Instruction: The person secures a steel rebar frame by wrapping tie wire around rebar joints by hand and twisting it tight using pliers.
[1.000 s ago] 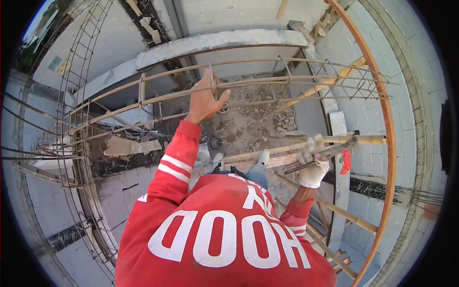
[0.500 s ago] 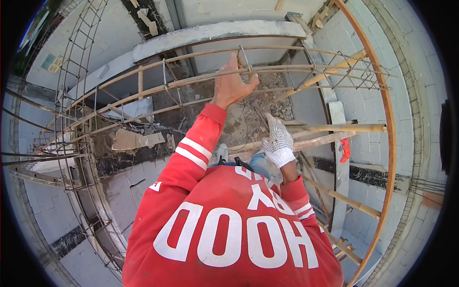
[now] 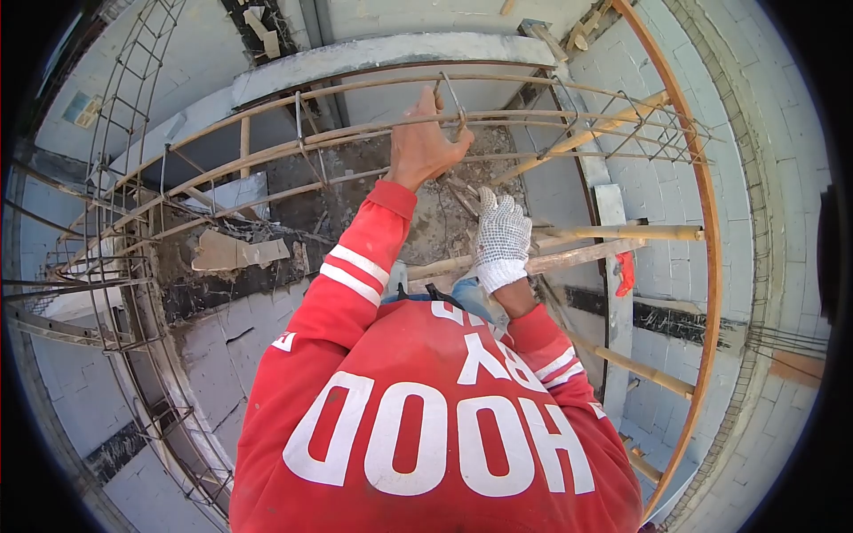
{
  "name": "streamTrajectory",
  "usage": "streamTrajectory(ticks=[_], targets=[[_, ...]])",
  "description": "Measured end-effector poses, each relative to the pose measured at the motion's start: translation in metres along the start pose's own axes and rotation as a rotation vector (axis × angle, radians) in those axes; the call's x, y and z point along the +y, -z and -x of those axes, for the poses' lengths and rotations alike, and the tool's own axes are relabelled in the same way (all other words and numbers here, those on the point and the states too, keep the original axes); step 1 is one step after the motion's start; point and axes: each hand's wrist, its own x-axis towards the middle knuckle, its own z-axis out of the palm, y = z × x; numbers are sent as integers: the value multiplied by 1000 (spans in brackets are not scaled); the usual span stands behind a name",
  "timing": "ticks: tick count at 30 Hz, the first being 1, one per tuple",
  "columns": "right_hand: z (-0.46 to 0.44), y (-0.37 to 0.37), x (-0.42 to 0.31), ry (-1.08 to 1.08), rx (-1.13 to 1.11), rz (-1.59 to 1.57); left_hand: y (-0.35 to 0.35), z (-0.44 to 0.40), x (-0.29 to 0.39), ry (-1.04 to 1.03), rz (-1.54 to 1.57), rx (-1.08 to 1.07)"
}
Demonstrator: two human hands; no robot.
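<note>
Wears a red sweatshirt [image 3: 418, 391] with big white letters, both sleeves reaching forward from the near edge. Holds a slim dark tool [image 3: 466, 197] in the gloved right hand [image 3: 504, 233], fingers closed narrowly around it, tip pointing forward and left, perhaps for quick use at the steel; cannot tell the tool's exact kind, with so much of it inside the glove.

Reaches farther with the bare left hand [image 3: 422, 149] to a steel stirrup [image 3: 456, 98], thumb at its lower part and fingers up by the top bar, curved and moderately parted with the steel between, seemingly to steady it or set its place. Has that stirrup crosswise on the long bars [image 3: 373, 131] of a lying rebar cage, between a neighbouring stirrup [image 3: 299, 120] to the left and another [image 3: 562, 99] to the right, probably spaced out to hold the bars apart.

Past the glove, to the right, shows a bamboo pole [image 3: 640, 233] lying crosswise, likely as a prop or footing, and a red scrap [image 3: 625, 274] just beside a pale upright. Farther out, passes under the cage to a rubble-strewn floor [image 3: 426, 218], then to a long concrete ledge [image 3: 391, 56]. At far left, takes in an upright rebar cage [image 3: 129, 111], and at far right, a pale block wall [image 3: 746, 204].
</note>
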Motion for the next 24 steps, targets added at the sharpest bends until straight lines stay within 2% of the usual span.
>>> streamTrajectory(ticks=[3, 5, 6, 8, 10, 13, 16, 17, 18, 20, 21, 22, 24], targets=[[3, -12, 7, 36, -50, 50, 0, 0, -1, 9, -15, -15], [9, -24, 12, 144, 65, -198, 2, 1, 0, 37, -6, -52], [11, -30, 11, 145, 60, -203, 3, 2, -1, 41, -11, -55], [12, -42, 6, 41, -52, -506, 4, 0, -3, 52, -12, -102], [9, -52, 3, -6, -67, -573, 4, -1, -4, 51, 32, -112], [-1, -65, 15, 148, -24, -704, 3, 1, -7, 29, 96, -98], [-8, -56, 40, -150, -1181, -1933, 8, -4, -7, -30, 109, -96], [-5, -59, 33, -137, -1198, -1912, 9, -2, -6, -27, 116, -114], [7, -61, 26, -140, -1203, -1918, 8, 6, -5, -23, 111, -119], [7, -72, 11, -277, -880, -1757, 6, 0, -8, -46, 123, -96], [13, -77, 4, -127, -592, -1563, 6, -4, -9, -56, 124, -86], [22, -68, -3, -133, -598, -1569, 6, 0, -9, -44, 105, -96], [28, -40, -11, -97, -177, -663, 7, -3, -9, -46, 80, -113]])
